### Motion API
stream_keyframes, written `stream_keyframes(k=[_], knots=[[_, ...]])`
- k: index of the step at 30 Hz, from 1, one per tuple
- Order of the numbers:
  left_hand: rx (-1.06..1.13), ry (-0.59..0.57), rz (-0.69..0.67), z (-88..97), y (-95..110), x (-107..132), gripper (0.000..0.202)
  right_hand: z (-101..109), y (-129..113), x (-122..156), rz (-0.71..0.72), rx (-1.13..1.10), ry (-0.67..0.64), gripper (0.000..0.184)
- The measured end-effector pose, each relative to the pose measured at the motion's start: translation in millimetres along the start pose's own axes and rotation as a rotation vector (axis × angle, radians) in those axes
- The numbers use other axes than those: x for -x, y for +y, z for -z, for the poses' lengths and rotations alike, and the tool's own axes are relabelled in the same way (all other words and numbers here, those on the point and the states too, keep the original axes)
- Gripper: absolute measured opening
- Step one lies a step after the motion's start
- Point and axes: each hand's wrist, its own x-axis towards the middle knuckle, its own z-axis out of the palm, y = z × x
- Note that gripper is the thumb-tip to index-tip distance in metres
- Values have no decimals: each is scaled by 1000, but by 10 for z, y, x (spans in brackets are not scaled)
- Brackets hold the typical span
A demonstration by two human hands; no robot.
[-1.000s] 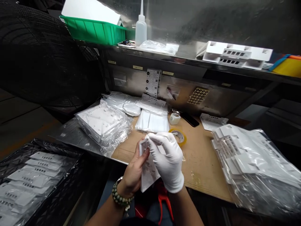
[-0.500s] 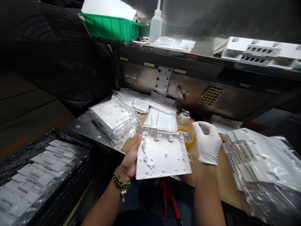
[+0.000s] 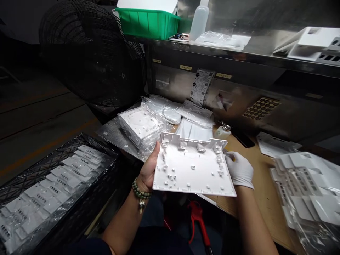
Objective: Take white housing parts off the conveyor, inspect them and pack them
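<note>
A white plastic panel (image 3: 192, 170) with small pegs and clips on its inner face lies flat between my hands, above the front edge of the bench. My bare left hand (image 3: 149, 170), with a bead bracelet at the wrist, grips its left edge. My right hand (image 3: 239, 169), in a white glove, holds its right edge, with the fingers partly hidden behind the panel.
A black crate (image 3: 53, 184) lined with plastic holds several white parts at the left. Bagged white parts (image 3: 140, 125) lie behind the panel, and a bagged stack (image 3: 308, 184) at the right. A black fan (image 3: 90, 53) stands at the back left. A green bin (image 3: 148, 23) and a bottle (image 3: 198, 17) sit on the shelf.
The panel has turned from upright and edge-on to flat with its inner face up. My gloved right hand let go, swung right, and now holds the right edge. The view has shifted left.
</note>
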Motion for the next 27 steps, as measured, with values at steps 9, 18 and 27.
stream_keyframes(k=[9, 18, 27], knots=[[11, -120, -52, 154, 107, 38, 81, 93, 119, 41, -91, -246, 74, 41], [81, -157, -69, 320, 242, 165, 75, 601, 201, 1047, 82, -530, -291, 31], [68, -17, -100, 295, 266, 346, 75, -672, 417, 2588, -136, -249, -496, 21]])
